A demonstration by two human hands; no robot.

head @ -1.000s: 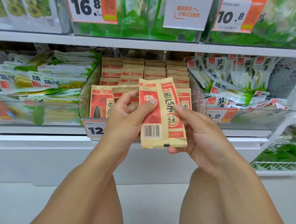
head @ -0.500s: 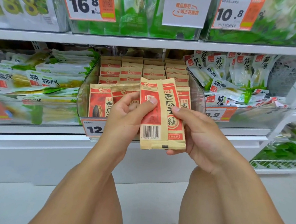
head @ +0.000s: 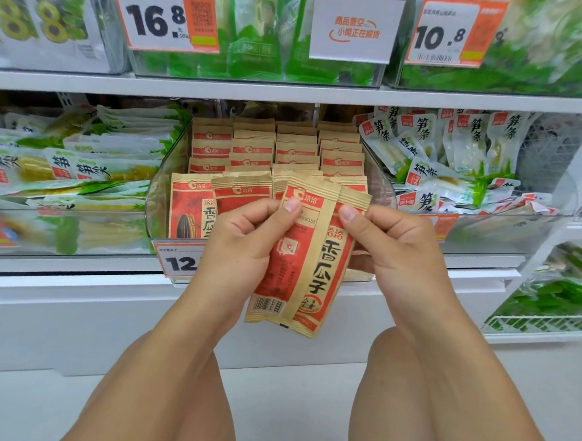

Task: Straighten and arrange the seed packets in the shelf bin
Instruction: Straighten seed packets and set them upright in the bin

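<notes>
Two tan-and-red seed packets (head: 309, 265) overlap in front of the clear shelf bin (head: 154, 208), held upright by both hands. My left hand (head: 243, 248) pinches the front packet near its top left, thumb on its face. My right hand (head: 393, 250) grips the top right edge of the rear packet. Inside the bin, several rows of matching seed packets (head: 253, 150) stand upright; the front row packets (head: 191, 207) lean unevenly. The lower part of the front row is hidden behind my hands.
Clear bins of green-and-white bamboo shoot packs sit to the left (head: 71, 172) and right (head: 457, 155). An upper shelf (head: 290, 90) carries price tags and green bags. A price tag (head: 178, 261) hangs on the bin's front. A wire basket (head: 542, 321) is at the lower right.
Both hands slid up to the packets' top edges, and the packets tilted slightly with their bottoms swinging left. The view moved a little closer.
</notes>
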